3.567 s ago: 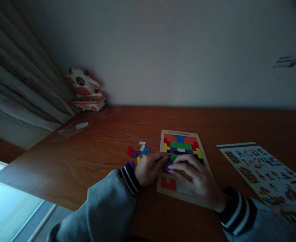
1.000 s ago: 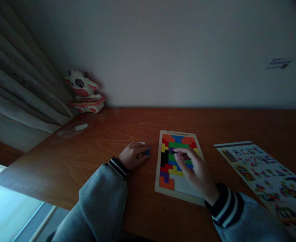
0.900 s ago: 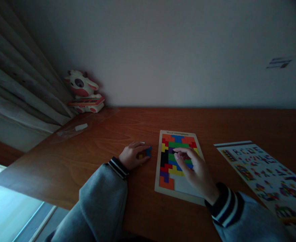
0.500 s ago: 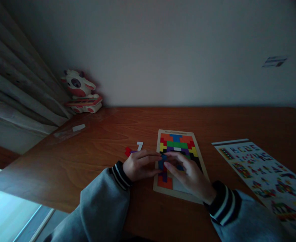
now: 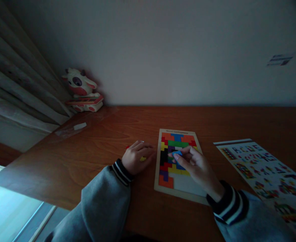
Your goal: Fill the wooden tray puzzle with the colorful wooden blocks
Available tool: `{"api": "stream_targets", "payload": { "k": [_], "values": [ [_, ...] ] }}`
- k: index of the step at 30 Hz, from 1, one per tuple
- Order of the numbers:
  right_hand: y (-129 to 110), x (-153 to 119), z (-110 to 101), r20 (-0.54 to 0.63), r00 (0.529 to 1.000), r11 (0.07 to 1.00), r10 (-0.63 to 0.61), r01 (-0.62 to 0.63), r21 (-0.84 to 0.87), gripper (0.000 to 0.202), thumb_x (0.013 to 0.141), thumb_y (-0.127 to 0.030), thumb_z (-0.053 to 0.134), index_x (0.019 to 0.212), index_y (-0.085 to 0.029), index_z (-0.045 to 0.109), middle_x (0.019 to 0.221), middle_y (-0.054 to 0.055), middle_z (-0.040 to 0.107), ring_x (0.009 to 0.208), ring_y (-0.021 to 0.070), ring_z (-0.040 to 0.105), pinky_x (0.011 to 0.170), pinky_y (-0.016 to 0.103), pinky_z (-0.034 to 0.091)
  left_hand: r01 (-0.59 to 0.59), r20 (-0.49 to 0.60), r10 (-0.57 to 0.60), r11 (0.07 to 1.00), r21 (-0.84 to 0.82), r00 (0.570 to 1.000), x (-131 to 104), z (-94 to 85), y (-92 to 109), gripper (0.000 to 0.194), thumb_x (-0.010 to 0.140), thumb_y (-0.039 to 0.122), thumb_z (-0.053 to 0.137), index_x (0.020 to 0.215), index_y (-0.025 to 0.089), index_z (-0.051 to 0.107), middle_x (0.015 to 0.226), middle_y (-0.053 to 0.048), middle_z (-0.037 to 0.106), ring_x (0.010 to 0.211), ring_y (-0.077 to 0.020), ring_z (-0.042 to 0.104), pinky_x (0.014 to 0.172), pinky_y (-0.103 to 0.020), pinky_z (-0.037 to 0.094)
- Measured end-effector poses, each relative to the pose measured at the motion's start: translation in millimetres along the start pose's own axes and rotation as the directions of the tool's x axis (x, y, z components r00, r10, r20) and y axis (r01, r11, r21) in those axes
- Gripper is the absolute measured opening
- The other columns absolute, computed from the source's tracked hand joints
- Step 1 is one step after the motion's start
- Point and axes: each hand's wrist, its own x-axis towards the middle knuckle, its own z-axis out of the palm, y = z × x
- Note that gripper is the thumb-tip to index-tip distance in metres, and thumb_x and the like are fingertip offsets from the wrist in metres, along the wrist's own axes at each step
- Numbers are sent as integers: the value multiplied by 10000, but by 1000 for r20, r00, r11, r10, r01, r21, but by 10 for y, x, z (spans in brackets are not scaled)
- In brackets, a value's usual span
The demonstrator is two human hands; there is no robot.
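A wooden puzzle board [image 5: 177, 194] with a pale rim lies on the table, partly filled with colourful blocky pieces. Its lower part shows bare pale backing. Above the board, my right hand [image 5: 197, 164] pinches a blue puzzle piece [image 5: 177, 153] between thumb and fingers. My left hand [image 5: 137, 157] rests left of the board, its fingers apart and stretched toward the board's edge. Beneath those fingers shows a yellow puzzle piece [image 5: 143, 158], apparently lying on the table. Behind the same hand, a bit of red and a white edge peek out, mostly hidden.
A printed pattern sheet [image 5: 261, 168] lies right of the board. At the table's back left corner stands a cow-shaped toy [image 5: 83, 90] with a keyboard, beside a curtain [image 5: 19, 74]. A white label [image 5: 80, 126] is near the table's left edge [image 5: 37, 158].
My hands have moved apart: the left one drew back left off the board, while the right one holds the blue piece over it. The loose pieces at left are now mostly covered.
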Motion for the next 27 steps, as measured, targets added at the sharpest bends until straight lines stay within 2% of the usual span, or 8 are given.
{"api": "stream_targets", "payload": {
  "k": [2,3,5,8,11,16,20,27],
  "values": [
    [7,9,-63,2,990,972,-142,139,-187,197,867,-408,645,900,-219,602,970,81,730,909,209,709,798,377,597,33,14,-33,999,3,999,-10,4,-34,144,904,214,574,954,191,707,1011,-84,714,896,-194,660,822,-369,548],
    [11,7,-100,29,972,923,-233,231,-306,146,876,-364,640,922,-226,641,985,76,716,946,213,697,826,385,590,31,28,-31,999,-7,999,-14,7,-42,145,904,214,572,947,191,709,1013,-84,711,898,-193,655,826,-368,546],
    [19,-18,-178,138,913,764,-385,398,-507,114,892,-278,613,967,-254,696,986,63,689,975,210,681,860,388,578,9,58,-8,1000,-29,998,-20,18,-46,149,906,214,568,942,194,711,1021,-80,710,899,-189,645,840,-367,542],
    [25,-116,-270,278,847,585,-453,517,-625,263,910,-195,565,1127,-287,681,990,52,677,948,193,685,847,357,588,20,80,-18,999,-30,997,-28,40,-43,151,907,221,569,934,199,716,1009,-73,711,892,-188,638,838,-359,540],
    [3,-269,-298,281,831,529,-480,530,-662,363,905,-171,569,1251,-275,595,1053,51,693,968,194,688,860,342,591,115,20,-116,993,24,993,-34,49,-67,144,910,251,585,914,193,717,978,-71,713,882,-193,641,827,-357,537],
    [-53,-553,-201,327,812,415,-484,542,-731,287,947,-171,479,1185,-240,624,1089,66,686,977,193,682,861,332,594,230,-108,-221,969,84,969,-42,-9,-173,186,945,284,559,928,179,711,946,-72,719,852,-191,647,809,-352,524],
    [-33,-736,-40,338,825,308,-453,500,-809,333,968,-145,408,1216,-168,629,1036,109,665,934,202,677,822,354,606,235,-148,-221,968,88,964,-60,-29,-240,190,931,308,585,881,180,717,919,-65,718,831,-189,648,789,-348,526],
    [48,-806,77,358,859,286,-367,470,-835,331,964,-218,456,1242,-155,623,1101,136,656,959,245,659,806,433,602,186,-124,-178,981,56,976,-83,56,-214,204,924,301,589,803,184,704,916,-63,715,823,-188,658,789,-360,531]
  ]
}}
